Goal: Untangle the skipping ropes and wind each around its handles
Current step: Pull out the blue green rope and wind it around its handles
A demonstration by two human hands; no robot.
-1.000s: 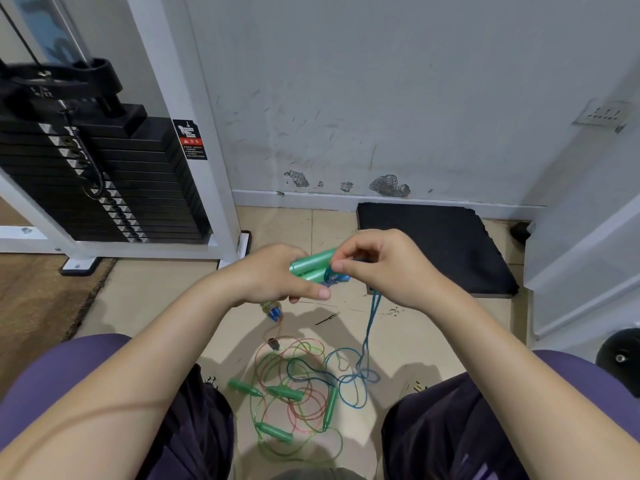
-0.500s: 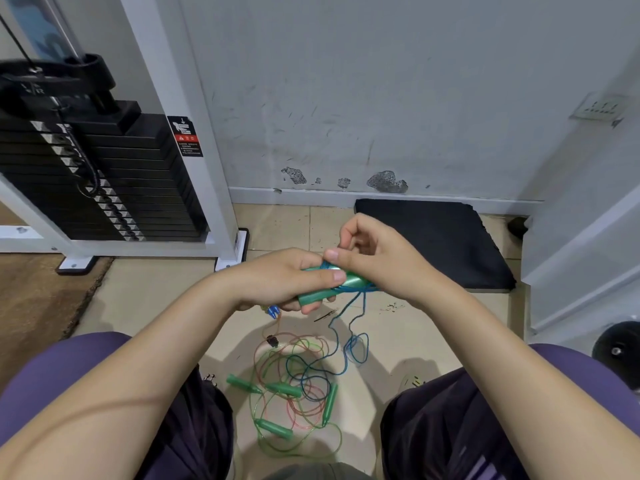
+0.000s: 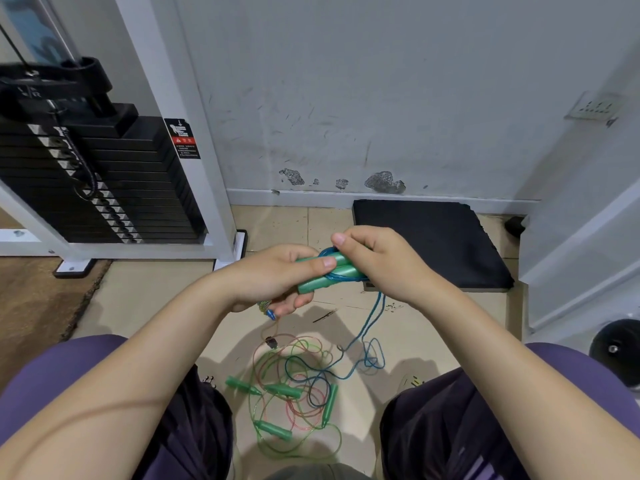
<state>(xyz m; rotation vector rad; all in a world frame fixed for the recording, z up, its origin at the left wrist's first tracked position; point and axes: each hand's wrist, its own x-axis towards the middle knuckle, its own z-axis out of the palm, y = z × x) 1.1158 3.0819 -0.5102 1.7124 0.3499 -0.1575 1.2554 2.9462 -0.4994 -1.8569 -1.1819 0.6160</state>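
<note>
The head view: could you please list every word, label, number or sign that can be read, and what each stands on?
Warning sticker on the white frame of the weight machine: a black pictogram above a red band, text too small to read.
Black top plate of the weight stack: pale marks, too blurred to read.
Wall socket: no legible text.
Nothing else bears writing.

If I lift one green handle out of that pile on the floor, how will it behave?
Likely light: each loose green handle is a slim plastic stick. Its thin cord looks floppy and lies looped through the tangled pile, so neighbouring ropes would probably drag along. Being round, a handle may roll on the tile floor.
</note>
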